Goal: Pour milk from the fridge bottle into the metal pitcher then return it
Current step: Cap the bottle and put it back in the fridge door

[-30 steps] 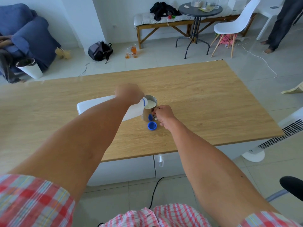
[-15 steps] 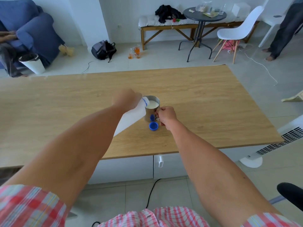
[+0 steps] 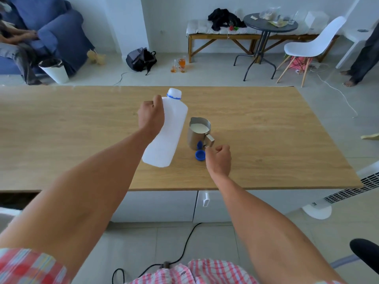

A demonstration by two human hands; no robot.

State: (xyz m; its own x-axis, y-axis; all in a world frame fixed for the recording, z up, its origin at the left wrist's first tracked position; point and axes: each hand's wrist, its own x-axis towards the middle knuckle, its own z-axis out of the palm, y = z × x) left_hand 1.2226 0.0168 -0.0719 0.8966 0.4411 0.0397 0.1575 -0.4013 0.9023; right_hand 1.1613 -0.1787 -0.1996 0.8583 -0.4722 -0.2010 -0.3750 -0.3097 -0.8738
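My left hand (image 3: 151,115) grips a white plastic milk bottle (image 3: 168,132) near its neck. The bottle is uncapped, nearly upright, and held above the wooden table (image 3: 266,124), left of the pitcher. The metal pitcher (image 3: 198,133) stands on the table with milk inside, its handle pointing toward me. The blue bottle cap (image 3: 200,155) lies on the table just in front of the pitcher. My right hand (image 3: 219,158) hovers beside the cap with fingers curled, just below the pitcher's handle; it holds nothing that I can see.
Beyond the table are a white bin (image 3: 54,70), a black backpack (image 3: 141,59), a bench (image 3: 225,31), a round side table (image 3: 270,25) and a white chair (image 3: 311,46). A person sits on the blue sofa (image 3: 55,33); another stands at far right. A white fan (image 3: 348,193) is near my right.
The bottle has swung from tilted over the pitcher's rim to nearly upright and moved left. My right hand has come off the pitcher's handle and drawn back slightly.
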